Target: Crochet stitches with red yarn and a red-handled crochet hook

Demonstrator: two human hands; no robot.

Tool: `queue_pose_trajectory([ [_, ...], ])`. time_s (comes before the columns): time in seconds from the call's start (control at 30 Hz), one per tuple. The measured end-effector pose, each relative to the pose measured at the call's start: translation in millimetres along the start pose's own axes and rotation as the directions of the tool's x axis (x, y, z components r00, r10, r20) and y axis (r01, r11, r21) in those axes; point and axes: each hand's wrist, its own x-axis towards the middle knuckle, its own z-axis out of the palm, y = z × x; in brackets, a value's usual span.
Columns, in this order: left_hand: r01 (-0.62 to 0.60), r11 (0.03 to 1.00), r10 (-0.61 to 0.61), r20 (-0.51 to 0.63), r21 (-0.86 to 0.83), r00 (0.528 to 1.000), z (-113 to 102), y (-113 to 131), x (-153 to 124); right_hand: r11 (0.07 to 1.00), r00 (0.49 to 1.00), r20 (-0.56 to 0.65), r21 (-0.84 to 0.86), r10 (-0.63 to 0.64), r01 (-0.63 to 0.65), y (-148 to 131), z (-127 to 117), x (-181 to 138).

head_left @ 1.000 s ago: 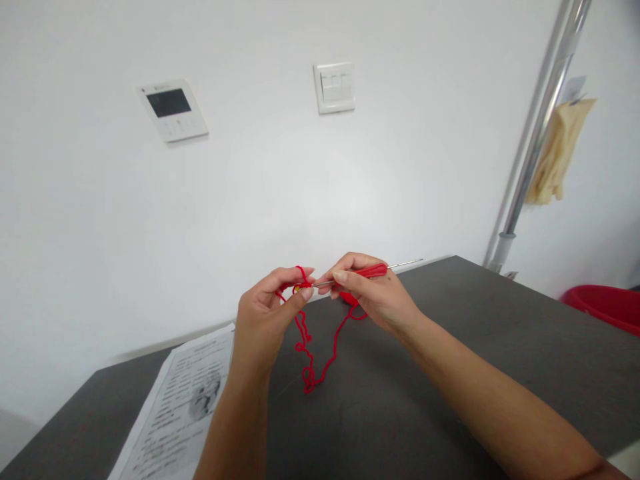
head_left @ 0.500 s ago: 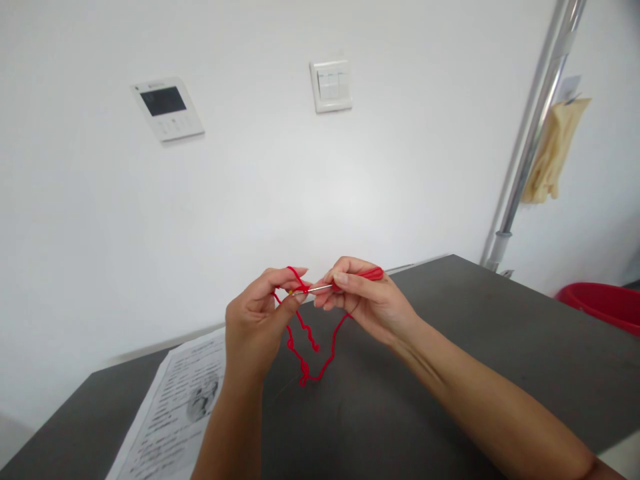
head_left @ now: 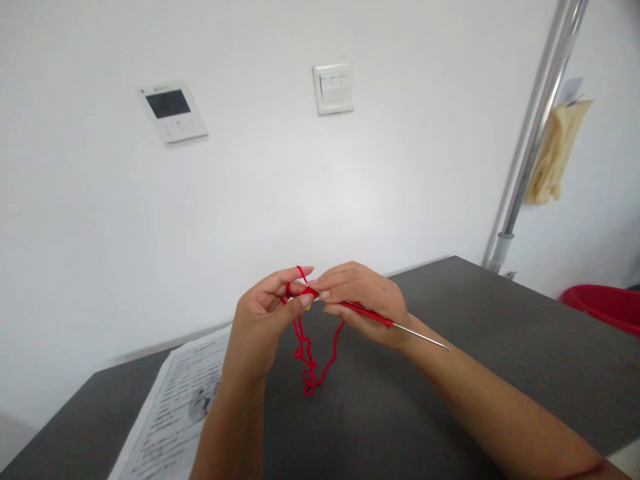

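My left hand [head_left: 265, 320] is raised above the dark grey table [head_left: 475, 347], with its thumb and fingers pinched on red yarn [head_left: 310, 360]. A loop of the yarn runs over its forefinger, and the loose strand hangs down in curls to the table. My right hand [head_left: 363, 300] is closed on a crochet hook with a red handle [head_left: 367, 313]. The hook's metal tail points down to the right, past my wrist. Its working tip sits at the yarn between my two hands, which nearly touch.
A printed paper sheet [head_left: 170, 413] lies on the table at the left. A red basin [head_left: 607, 303] stands past the table's right edge. A metal pole [head_left: 533, 143] with pale gloves [head_left: 555, 157] rises at the right. A wall panel [head_left: 173, 110] and a light switch [head_left: 333, 87] hang behind.
My right hand has turned the hook: its handle, which pointed up to the right, now slants down to the right. The hands have come closer together and the hanging yarn has swung slightly.
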Motion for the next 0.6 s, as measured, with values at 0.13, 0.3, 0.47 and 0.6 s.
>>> queue_pose_trajectory([
  [0.13,-0.098,0.975,0.126,-0.133,0.199,0.983,4,-4,-3,0.996,0.997,-0.013,-0.041,0.081,-0.082,-4,3,0],
  [0.3,-0.237,0.784,0.453,-0.267,0.574,0.851,21,-13,-11,0.979,0.987,-0.033,-0.130,0.156,-0.159,-6,18,-3],
  [0.47,-0.124,0.990,0.138,-0.328,0.061,0.935,36,-17,-8,0.950,0.991,-0.048,-0.282,0.128,-0.136,-3,33,-11],
  [0.6,0.039,0.967,-0.062,-0.083,-0.252,0.995,23,-10,3,0.965,0.997,-0.020,-0.251,0.071,-0.074,1,25,-9],
])
